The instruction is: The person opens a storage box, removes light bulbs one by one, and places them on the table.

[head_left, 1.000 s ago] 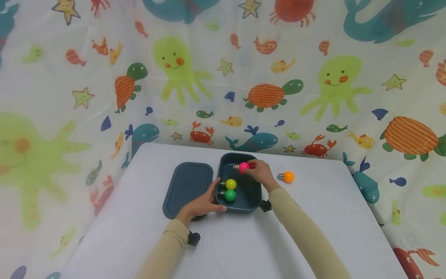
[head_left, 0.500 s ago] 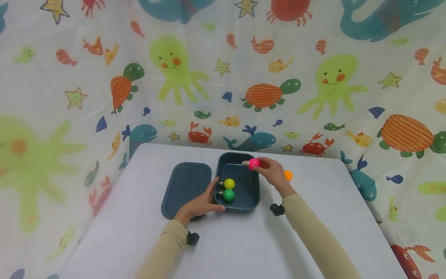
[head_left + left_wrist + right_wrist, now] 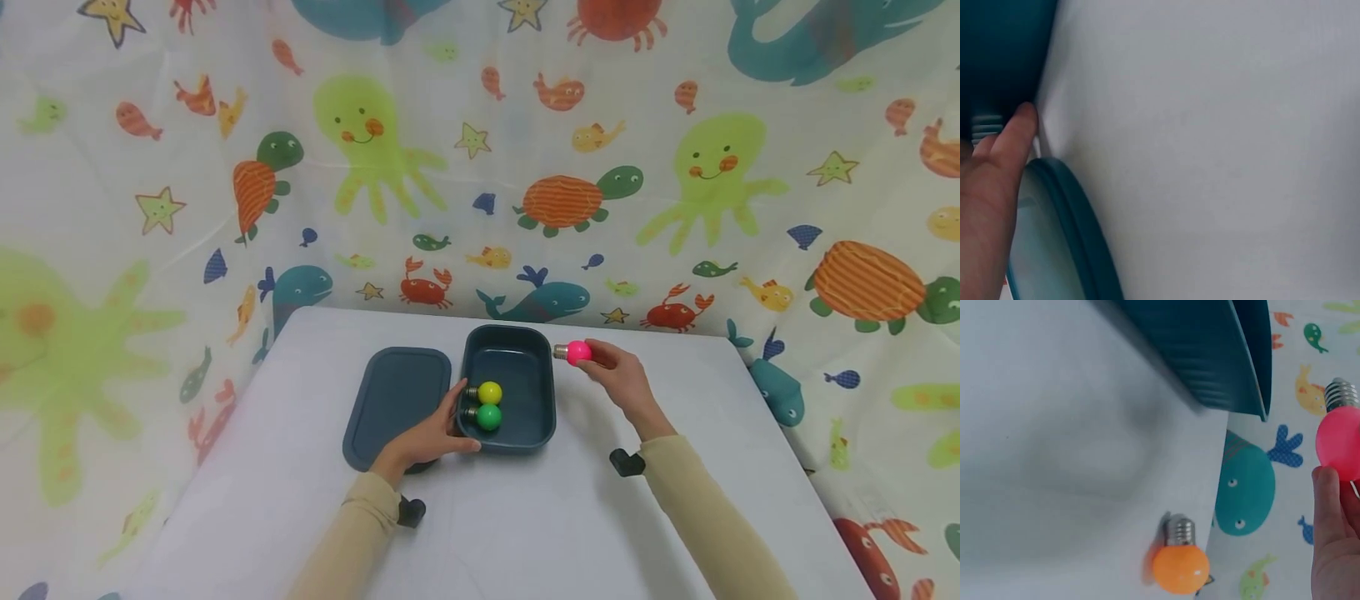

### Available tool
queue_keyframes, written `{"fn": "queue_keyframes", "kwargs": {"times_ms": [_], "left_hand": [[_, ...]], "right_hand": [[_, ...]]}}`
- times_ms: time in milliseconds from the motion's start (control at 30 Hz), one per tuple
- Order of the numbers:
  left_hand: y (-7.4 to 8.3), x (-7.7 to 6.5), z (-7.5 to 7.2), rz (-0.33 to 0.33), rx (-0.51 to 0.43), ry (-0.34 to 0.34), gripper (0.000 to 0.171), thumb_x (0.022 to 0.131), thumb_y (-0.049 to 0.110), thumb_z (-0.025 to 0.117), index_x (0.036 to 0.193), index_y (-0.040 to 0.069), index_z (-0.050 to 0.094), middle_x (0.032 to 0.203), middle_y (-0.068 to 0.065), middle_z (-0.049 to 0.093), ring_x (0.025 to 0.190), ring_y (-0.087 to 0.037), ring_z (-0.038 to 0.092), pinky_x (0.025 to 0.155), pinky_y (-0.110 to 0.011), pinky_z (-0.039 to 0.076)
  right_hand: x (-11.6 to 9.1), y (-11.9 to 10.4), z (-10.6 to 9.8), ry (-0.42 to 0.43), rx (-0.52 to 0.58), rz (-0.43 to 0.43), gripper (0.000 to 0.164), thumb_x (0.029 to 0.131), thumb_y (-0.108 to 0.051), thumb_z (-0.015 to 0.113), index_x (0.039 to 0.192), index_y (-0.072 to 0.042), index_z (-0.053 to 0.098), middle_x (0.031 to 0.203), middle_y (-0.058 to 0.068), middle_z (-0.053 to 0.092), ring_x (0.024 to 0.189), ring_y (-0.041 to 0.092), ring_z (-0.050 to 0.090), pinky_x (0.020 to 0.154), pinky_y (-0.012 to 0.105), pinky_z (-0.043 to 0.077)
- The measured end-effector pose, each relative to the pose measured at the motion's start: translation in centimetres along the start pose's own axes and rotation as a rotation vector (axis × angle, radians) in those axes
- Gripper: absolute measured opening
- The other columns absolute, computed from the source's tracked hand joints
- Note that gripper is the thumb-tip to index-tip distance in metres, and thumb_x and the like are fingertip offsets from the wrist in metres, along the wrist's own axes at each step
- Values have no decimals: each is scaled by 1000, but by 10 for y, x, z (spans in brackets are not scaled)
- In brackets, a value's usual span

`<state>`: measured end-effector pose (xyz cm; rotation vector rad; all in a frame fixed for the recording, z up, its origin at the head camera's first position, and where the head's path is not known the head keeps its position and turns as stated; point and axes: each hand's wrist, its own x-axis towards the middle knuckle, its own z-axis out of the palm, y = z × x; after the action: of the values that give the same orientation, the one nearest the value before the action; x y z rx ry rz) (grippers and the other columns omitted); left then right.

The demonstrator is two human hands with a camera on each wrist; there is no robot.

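My right hand [image 3: 621, 379] pinches a pink light bulb [image 3: 578, 353] by its round end, just beyond the right rim of a dark blue box [image 3: 547, 423]. The bulb's metal screw base points left. Inside the box lie a yellow light bulb [image 3: 491, 393] and a green light bulb [image 3: 489, 417], side by side along the left wall. My left hand [image 3: 425, 439] rests against the box's front left corner, fingers at the left side and thumb along the front. In the right wrist view, an orange light bulb [image 3: 1180, 569] lies on the table; my right hand hides it in the head view.
A flat dark blue lid [image 3: 397, 408] lies left of the box, partly behind my left hand. The white table [image 3: 525, 533] ends at the back against a curtain [image 3: 465, 192] printed with sea animals.
The right hand has lifted the pink bulb out of the box and carried it to the right, past the rim. The left hand stays at the box.
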<state>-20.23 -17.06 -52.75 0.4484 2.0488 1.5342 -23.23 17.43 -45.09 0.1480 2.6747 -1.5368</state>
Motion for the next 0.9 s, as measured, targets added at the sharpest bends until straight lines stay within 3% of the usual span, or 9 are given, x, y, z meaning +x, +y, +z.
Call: {"fn": "queue_keyframes", "kwargs": {"times_ms": [533, 900], "left_hand": [[0, 1, 1, -15, 8, -1, 110, 84, 28, 79, 155, 38, -4, 164, -8, -4, 148, -27, 17, 117, -44, 22], [0, 0, 1, -12, -3, 0, 110, 83, 30, 80, 155, 39, -3, 164, -6, -2, 148, -25, 16, 117, -44, 21]], "right_hand": [[-20, 28, -26, 23, 61, 69, 67, 92, -40, 67, 149, -17, 42, 144, 13, 45, 132, 34, 39, 104, 52, 42], [-21, 46, -40, 59, 77, 121, 66, 93, -41, 65, 149, -14, 40, 145, 13, 45, 132, 32, 41, 107, 48, 40]]}}
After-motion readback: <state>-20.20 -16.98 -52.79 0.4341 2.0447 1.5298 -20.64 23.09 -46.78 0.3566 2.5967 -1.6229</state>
